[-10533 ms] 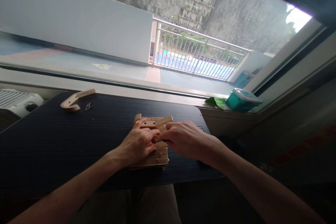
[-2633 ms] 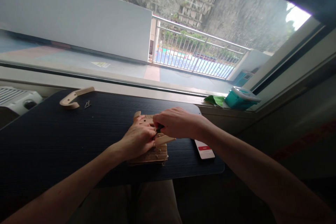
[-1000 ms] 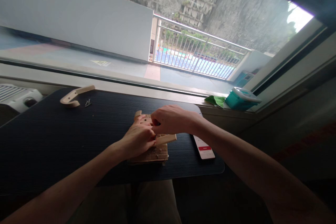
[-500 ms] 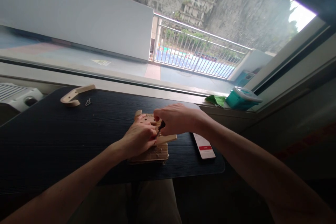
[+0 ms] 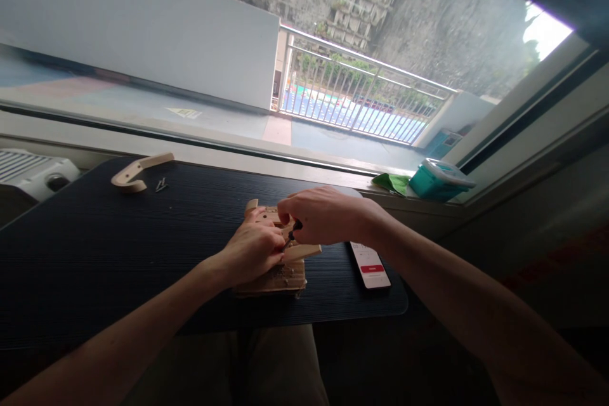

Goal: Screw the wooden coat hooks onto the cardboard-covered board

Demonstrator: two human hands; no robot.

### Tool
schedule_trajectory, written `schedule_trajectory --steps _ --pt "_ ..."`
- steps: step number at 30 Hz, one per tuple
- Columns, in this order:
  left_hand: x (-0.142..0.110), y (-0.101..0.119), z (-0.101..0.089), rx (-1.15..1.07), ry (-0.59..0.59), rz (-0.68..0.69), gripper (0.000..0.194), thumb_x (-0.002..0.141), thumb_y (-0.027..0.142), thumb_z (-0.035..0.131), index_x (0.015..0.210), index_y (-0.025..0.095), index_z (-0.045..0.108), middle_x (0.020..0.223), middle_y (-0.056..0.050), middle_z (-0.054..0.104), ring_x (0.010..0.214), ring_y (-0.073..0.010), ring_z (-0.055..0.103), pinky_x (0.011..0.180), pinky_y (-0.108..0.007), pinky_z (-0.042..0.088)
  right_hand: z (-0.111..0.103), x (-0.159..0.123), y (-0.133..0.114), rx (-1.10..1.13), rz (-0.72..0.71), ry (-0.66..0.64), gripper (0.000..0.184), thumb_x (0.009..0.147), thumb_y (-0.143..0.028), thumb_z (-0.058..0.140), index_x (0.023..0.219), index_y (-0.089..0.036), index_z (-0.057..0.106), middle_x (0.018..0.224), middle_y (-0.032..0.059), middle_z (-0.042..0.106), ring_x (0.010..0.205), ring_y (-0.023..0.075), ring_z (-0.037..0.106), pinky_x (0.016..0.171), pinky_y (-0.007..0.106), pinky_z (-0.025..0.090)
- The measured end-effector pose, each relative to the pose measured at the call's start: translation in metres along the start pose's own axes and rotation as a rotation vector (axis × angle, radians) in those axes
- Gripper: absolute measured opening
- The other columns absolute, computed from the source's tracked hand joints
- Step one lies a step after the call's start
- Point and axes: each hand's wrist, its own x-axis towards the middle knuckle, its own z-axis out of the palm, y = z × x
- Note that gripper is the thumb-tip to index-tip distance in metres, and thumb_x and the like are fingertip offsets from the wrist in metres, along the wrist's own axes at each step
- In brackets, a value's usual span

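My left hand (image 5: 254,250) presses down on a pale wooden hook, fingers closed at its near side. That hook's straight arm (image 5: 304,252) sticks out to the right below my right hand. My right hand (image 5: 330,214) grips a dark-handled screwdriver (image 5: 295,228), tilted, its tip down by my left fingertips; the exact spot it meets is hidden. Past my left fingers, a curved wooden end (image 5: 251,205) and wood with a dark hole show. Underneath lies a thick piece of corrugated cardboard (image 5: 285,280) with crumbs on it.
Another wooden hook (image 5: 136,172) lies at the far left of the black table (image 5: 143,247), beside several screws (image 5: 162,184). A phone (image 5: 371,266) sits right of the cardboard. On the sill are a green cloth (image 5: 391,183) and a teal lidded box (image 5: 440,179).
Since the oldest frame my right hand has moved up, uncovering the phone, and a hook arm now lies lower. In the last second the screwdriver has come into view, tilting toward my right palm.
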Motion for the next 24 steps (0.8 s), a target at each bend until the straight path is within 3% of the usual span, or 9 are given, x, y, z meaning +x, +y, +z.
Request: schedule_trajectory --steps 4,8,11,15,20,24 --pt "0.0 0.001 -0.001 -0.004 -0.001 -0.018 0.017 0.075 0.023 0.061 0.058 0.021 0.065 0.086 -0.001 0.069 0.099 -0.0217 0.056 0.101 -0.046 0.025 0.008 0.003 -0.001 -0.032 -0.049 0.064 0.017 0.082 -0.015 0.049 0.079 -0.015 0.066 0.086 0.0062 0.069 0.078 0.0154 0.061 0.06 0.025 0.034" --pt "0.001 0.001 -0.001 0.02 -0.013 -0.029 0.017 0.073 0.023 0.062 0.057 0.02 0.064 0.085 -0.002 0.069 0.101 -0.0233 0.056 0.101 -0.048 0.024 0.013 0.005 0.0 -0.04 0.018 0.09 0.024 0.089 -0.024 0.043 0.085 -0.015 0.066 0.085 0.0086 0.069 0.077 0.0176 0.062 0.059 0.026 0.033" --pt "0.001 0.001 -0.001 0.015 -0.002 -0.014 0.013 0.073 0.021 0.062 0.061 0.021 0.065 0.088 -0.001 0.069 0.103 -0.0234 0.055 0.101 -0.047 0.024 0.01 0.003 0.0 -0.016 0.008 0.059 0.021 0.082 -0.026 0.052 0.097 -0.017 0.064 0.087 0.0073 0.069 0.078 0.019 0.062 0.058 0.026 0.033" --pt "0.002 0.0 -0.001 0.024 -0.007 0.006 0.014 0.074 0.02 0.06 0.062 0.022 0.065 0.08 0.0 0.069 0.096 -0.0226 0.057 0.099 -0.046 0.027 0.008 0.002 -0.003 -0.032 -0.068 0.007 0.016 0.079 -0.018 0.052 0.087 -0.015 0.065 0.087 0.0077 0.069 0.077 0.0175 0.062 0.056 0.025 0.032" --pt "0.0 -0.001 0.0 0.023 0.017 0.005 0.012 0.074 0.02 0.06 0.081 0.025 0.069 0.101 -0.002 0.069 0.107 -0.0255 0.054 0.1 -0.049 0.027 0.008 0.003 -0.007 -0.05 -0.016 0.059 0.024 0.085 -0.03 0.048 0.09 -0.015 0.066 0.086 0.01 0.069 0.079 0.0201 0.062 0.059 0.027 0.034" --pt "0.0 -0.001 0.0 0.01 -0.016 -0.006 0.009 0.074 0.022 0.062 0.067 0.022 0.067 0.096 -0.002 0.069 0.105 -0.0242 0.054 0.101 -0.048 0.025 0.002 -0.001 -0.004 -0.035 0.008 0.034 0.024 0.078 -0.026 0.054 0.098 -0.019 0.064 0.087 0.0069 0.07 0.08 0.0199 0.062 0.06 0.027 0.034"
